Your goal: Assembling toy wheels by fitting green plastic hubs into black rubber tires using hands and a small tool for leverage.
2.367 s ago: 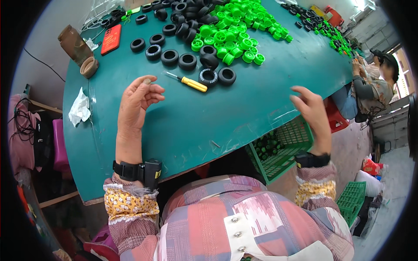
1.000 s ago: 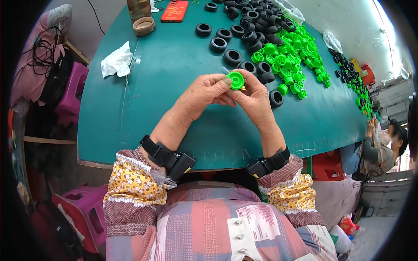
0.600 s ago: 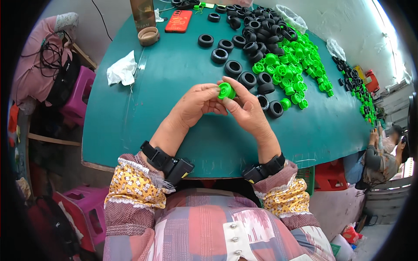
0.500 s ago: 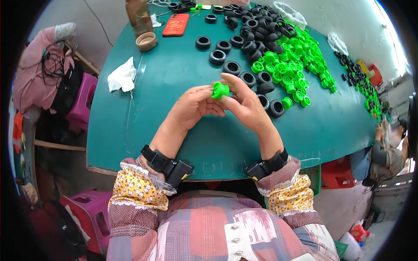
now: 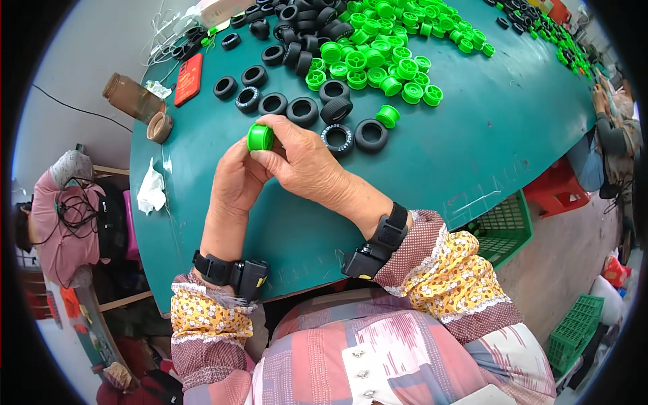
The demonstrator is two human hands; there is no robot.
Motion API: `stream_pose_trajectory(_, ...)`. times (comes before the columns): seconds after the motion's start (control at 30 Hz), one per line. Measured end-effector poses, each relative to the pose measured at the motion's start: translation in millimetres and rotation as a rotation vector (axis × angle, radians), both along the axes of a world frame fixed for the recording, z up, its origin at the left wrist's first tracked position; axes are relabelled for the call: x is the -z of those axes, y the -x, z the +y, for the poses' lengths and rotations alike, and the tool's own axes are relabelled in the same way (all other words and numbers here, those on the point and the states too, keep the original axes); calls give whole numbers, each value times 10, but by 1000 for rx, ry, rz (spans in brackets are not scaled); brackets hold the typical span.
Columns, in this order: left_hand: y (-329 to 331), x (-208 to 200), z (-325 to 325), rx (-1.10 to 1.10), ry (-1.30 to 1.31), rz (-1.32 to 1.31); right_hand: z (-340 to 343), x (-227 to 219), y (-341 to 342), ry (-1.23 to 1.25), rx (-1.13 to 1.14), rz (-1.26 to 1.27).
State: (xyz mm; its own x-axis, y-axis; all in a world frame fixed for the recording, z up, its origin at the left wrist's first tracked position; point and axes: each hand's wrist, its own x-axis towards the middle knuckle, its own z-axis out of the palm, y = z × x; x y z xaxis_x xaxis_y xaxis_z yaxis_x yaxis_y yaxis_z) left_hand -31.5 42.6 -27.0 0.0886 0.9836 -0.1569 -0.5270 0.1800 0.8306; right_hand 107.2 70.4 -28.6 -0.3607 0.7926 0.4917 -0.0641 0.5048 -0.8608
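Over tabletop (image 5: 432,155), btwn 2 hands: 1 green hub (image 5: 260,137). R hand (image 5: 304,158) grip pinches it, thumb below, prob. for control; L hand (image 5: 236,179) grip partly hidden, can't tell. Black tires (image 5: 336,110) just beyond, prob. for reach.

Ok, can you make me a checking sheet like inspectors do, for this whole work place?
Surface: dark green tabletop, pale marks near the front edge.
Job's things: bright green plastic wheels and round black rubber tyres, mostly piled, some loose; one spool-shaped green plastic wheel in hand.
Clutter: red rectangular phone, crumpled white tissue, translucent brown bottle.
Hands: bare right hand pinches that wheel between thumb and finger; bare left hand is right beside it, grip unclear.
Cables: thin white cables at the tabletop's far left; thin black cable along the pale wall.
Surroundings: green plastic crate and red plastic stool by the tabletop; a co-worker's grey sleeve at right.
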Motion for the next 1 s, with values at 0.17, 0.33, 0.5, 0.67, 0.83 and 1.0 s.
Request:
stream_pose_trajectory(0.17,288,-205,297,287,-66,607,125,-11,-40,80,181,127)
stream_pose_trajectory(0.33,486,-308,662,-50,-445,1983,142,70,7,163,159,157)
stream_pose_trajectory(0.5,406,-360,923,135,-344,2151,89,40,-3,124,156,81)
stream_pose_trajectory(0.67,541,-172,1076,93,-361,1977,100,58,14,110,176,46)
stream_pose_trajectory(0.83,639,55,1020,-96,-491,1841,24,16,20,-22,178,4)
stream_pose_trajectory(1.0,618,110,1085,-239,-644,1829,-1,87,26,46,107,22)
